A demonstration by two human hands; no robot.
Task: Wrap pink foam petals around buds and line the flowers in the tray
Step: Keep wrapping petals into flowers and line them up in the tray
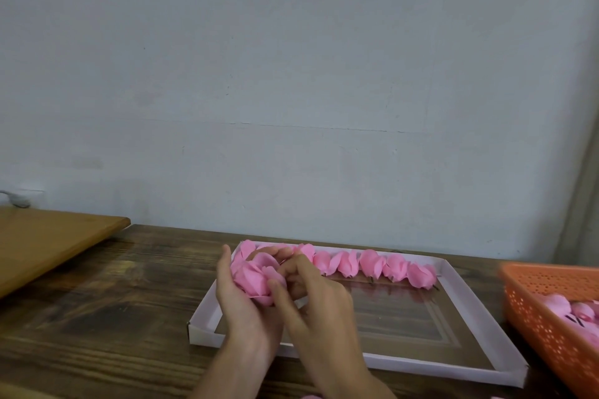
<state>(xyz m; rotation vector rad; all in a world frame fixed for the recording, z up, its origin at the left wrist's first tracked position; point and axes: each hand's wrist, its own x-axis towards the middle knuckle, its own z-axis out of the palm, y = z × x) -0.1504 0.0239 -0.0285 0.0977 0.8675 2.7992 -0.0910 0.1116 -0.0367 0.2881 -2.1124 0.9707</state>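
A pink foam flower (pixel 251 280) is held above the left end of a shallow white tray (pixel 450 369). My left hand (pixel 240 311) cups the flower from below and behind. My right hand (pixel 317 301) pinches its outer petals with thumb and curled fingers. Several finished pink flowers (pixel 369 264) lie in a row along the tray's far edge, stems pointing toward me. The leftmost flowers of the row are partly hidden behind my hands.
An orange perforated basket (pixel 544 311) at the right edge holds more pink petals and buds (pixel 580 311). A lighter wooden board (pixel 48 243) lies at the left on the dark wooden table (pixel 113 317). A pale wall stands right behind the table.
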